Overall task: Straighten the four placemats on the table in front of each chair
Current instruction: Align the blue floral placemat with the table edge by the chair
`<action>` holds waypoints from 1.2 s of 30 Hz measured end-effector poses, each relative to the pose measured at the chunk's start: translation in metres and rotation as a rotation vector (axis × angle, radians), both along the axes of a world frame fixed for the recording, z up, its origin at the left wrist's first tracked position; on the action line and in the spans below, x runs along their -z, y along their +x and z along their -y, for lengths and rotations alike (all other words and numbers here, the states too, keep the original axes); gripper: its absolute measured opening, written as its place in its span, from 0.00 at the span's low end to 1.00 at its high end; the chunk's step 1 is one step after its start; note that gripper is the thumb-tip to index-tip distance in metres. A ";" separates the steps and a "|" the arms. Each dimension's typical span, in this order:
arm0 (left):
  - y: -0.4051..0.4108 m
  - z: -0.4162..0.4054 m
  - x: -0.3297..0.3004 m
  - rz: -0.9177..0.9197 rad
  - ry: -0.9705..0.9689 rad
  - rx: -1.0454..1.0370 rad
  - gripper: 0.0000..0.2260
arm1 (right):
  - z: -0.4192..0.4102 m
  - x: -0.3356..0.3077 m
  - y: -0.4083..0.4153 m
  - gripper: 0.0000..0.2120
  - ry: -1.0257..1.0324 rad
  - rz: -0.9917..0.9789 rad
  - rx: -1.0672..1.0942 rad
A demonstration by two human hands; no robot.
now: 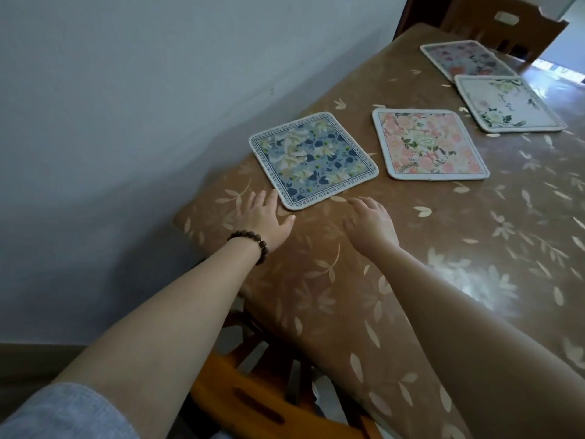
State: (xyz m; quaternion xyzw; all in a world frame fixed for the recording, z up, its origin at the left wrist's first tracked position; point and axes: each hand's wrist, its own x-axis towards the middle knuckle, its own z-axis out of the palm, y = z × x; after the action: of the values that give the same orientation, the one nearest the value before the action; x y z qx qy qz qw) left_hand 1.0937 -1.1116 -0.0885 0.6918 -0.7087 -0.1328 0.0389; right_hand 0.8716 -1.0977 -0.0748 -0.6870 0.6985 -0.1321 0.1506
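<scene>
Head view. Worktop (443,264) carried a brown leaf-print cover. Four placemats lay flat on it, none overlapping.

Blue floral placemat (313,160) sat nearest, turned askew like a diamond, one corner pointing at 6 o'clock between the hands. Pink floral placemat (430,144) lay at 3 o'clock of the blue one, apart from it. White rose placemat (509,103) lay at 1 o'clock of the pink one, close by. Fourth, pale floral placemat (465,60) lay farthest, at 11 o'clock of the white one, edges nearly meeting.

Left hand (269,217), beaded bracelet (250,242) on the wrist: grip released, fingers spread flat, fingertips at the blue mat's lower-left edge. Right hand (370,223): grip released, palm down, just short of the mat's lower-right edge; contact with the mat could not be told.

Wooden chair (503,23) stood at the far end.
</scene>
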 end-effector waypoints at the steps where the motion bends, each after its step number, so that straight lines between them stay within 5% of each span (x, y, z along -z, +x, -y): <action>1: -0.001 0.008 0.003 0.006 0.005 0.003 0.33 | 0.008 0.003 0.000 0.22 -0.006 -0.002 -0.013; 21: -0.002 0.100 0.094 0.124 0.147 0.226 0.39 | 0.117 0.103 0.037 0.37 0.179 -0.128 -0.211; 36: 0.010 0.121 0.102 0.083 -0.057 0.485 0.24 | 0.134 0.119 0.038 0.32 0.050 -0.147 -0.357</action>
State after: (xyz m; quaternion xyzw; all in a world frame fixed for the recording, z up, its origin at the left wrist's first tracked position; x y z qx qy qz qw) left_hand 1.1036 -1.2324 -0.1904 0.5050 -0.8584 -0.0897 -0.0038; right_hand 0.9092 -1.2318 -0.1942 -0.8037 0.5779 -0.0354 0.1371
